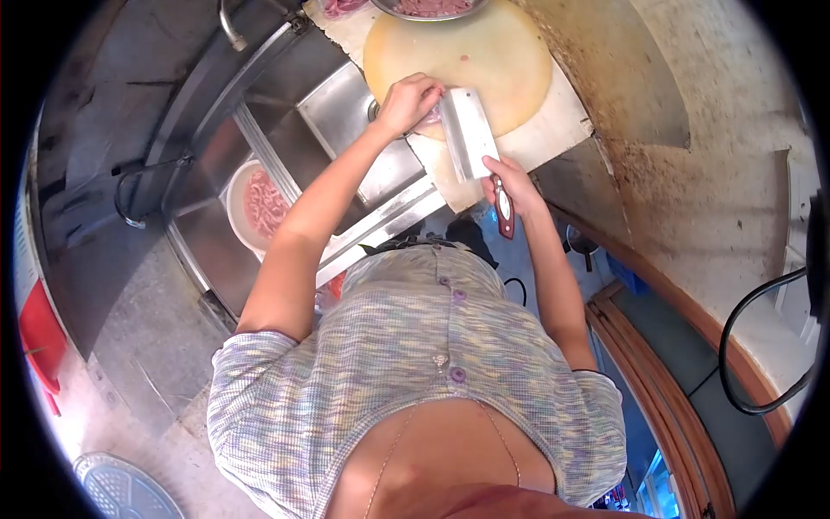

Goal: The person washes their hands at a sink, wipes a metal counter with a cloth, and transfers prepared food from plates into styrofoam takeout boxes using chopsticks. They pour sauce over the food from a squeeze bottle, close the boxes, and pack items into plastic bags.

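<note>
My right hand [513, 184] is wrapped round the brown handle of a cleaver [468, 130], whose broad steel blade lies over the near edge of a round, yellowish chopping board [497, 52]. Just left of the blade, my left hand [411, 103] has its fingers curled down on a piece of pinkish raw meat [431, 116]. The blade and fingers partly hide this meat. One tiny scrap of meat [464, 58] lies on the board farther back.
A metal bowl of cut meat [432, 7] stands at the board's far edge. Left of the board is a steel sink [333, 112] with a faucet [232, 30]. A white tub [235, 208] of meat strips sits in its left part. A stained wall [657, 173] borders the right.
</note>
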Demonstrator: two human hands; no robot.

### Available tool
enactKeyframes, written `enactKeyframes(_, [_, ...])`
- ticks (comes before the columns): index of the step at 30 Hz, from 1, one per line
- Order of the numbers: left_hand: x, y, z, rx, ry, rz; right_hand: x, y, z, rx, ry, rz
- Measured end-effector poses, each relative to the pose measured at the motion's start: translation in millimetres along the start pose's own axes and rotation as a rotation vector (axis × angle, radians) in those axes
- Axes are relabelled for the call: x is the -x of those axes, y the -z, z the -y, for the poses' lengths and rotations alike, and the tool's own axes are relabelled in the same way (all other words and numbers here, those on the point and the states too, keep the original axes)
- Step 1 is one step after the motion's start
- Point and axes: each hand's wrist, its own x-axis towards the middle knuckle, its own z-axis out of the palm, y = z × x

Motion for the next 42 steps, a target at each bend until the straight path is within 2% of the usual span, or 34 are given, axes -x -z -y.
enactKeyframes(5, [3.9, 4.4, 1.3, -0.083, -0.154, -0.084, -18.7, -6.4, 13.8, -0.034, 0.114, 0.039])
enactKeyframes(8, [5.2, 3.4, 14.9, -0.063, 0.083, -0.204, -4.5, 2.9, 8.0, -0.021, 0.117, 0.029])
enactKeyframes(11, [3.1, 10.4, 2.6, -0.111, 0.103, -0.08, 11.2, 15.3, 1.0, -0.052, 0.114, -0.021])
enactKeyframes(12, [3.3, 10.0, -0.9, -0.157, -0.01, -0.037, 15.1, 17.8, -0.2, -0.066, 0.127, -0.031])
enactKeyframes(15, [0.0, -5.4, -14.1, -0.411, -0.042, -0.072, 20.1, 18.9, -1.6, -0.069, 0.131, -0.081])
enactKeyframes(16, [-3.2, -9.5, -11.4, -0.424, 0.002, -0.09, 20.6, 18.5, -2.5, -0.064, 0.136, -0.079])
enactKeyframes(19, [-11.1, -7.4, -5.9, -0.532, 0.127, 0.031, 22.7, 19.6, -7.1, -0.05, 0.143, -0.082])
enactKeyframes(22, [-8.8, 1.9, -6.2, -0.563, 0.093, 0.107, 24.0, 19.9, -14.8, -0.05, 0.145, -0.084])
enactKeyframes(25, [-3.7, 0.6, -2.2, -0.593, 0.093, 0.069, 27.4, 19.3, -19.4, -0.067, 0.151, -0.094])
enactKeyframes(28, [-10.8, 5.9, -8.4, -0.656, 0.093, 0.163, 30.0, 19.3, -20.3, -0.07, 0.13, -0.111])
enactKeyframes(32, [-29.3, 23.5, -4.3, -0.491, 0.152, 0.39, 38.4, 18.6, -17.4, -0.098, 0.139, -0.149])
enactKeyframes(35, [-36.7, 40.9, -11.1, -0.322, 0.013, 0.407, 45.1, 24.5, -17.2, -0.121, 0.173, -0.174])
enactKeyframes(39, [-48.6, 55.7, -30.0, -0.343, -0.298, 0.398, 57.8, 29.7, -9.6, -0.112, 0.211, -0.189])
enactKeyframes(42, [-47.9, 39.5, -33.8, -0.418, -0.385, 0.399, 61.0, 30.3, -4.4, -0.111, 0.246, -0.19])
